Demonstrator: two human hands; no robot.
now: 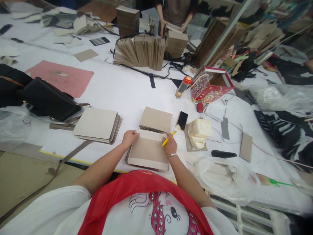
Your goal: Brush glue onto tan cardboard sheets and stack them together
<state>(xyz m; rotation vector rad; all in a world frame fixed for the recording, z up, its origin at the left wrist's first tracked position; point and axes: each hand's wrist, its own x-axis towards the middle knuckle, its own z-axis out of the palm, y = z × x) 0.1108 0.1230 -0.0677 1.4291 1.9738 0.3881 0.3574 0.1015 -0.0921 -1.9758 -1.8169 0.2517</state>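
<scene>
Directly in front of me lies a stack of boards [148,150], its top piece tan with pale bands along the far and near edges. My left hand [130,138] pinches the far left corner of that top piece. At the far right corner is my right hand [169,144], closed around a yellow-handled brush [173,133] whose bristles point up and away. Just beyond the stack, touching or nearly touching it, sits a smaller pile of tan boards [156,118]. Another pile of pale boards [97,124] is to the left.
Right of the stack are a phone [182,120], a cut container with cream-coloured contents [199,130] and a black tool [223,154]. Farther back stand a red-capped bottle [184,86] and a red bag [211,88]. A black bag [50,99] lies left. Across the table, a person handles boards.
</scene>
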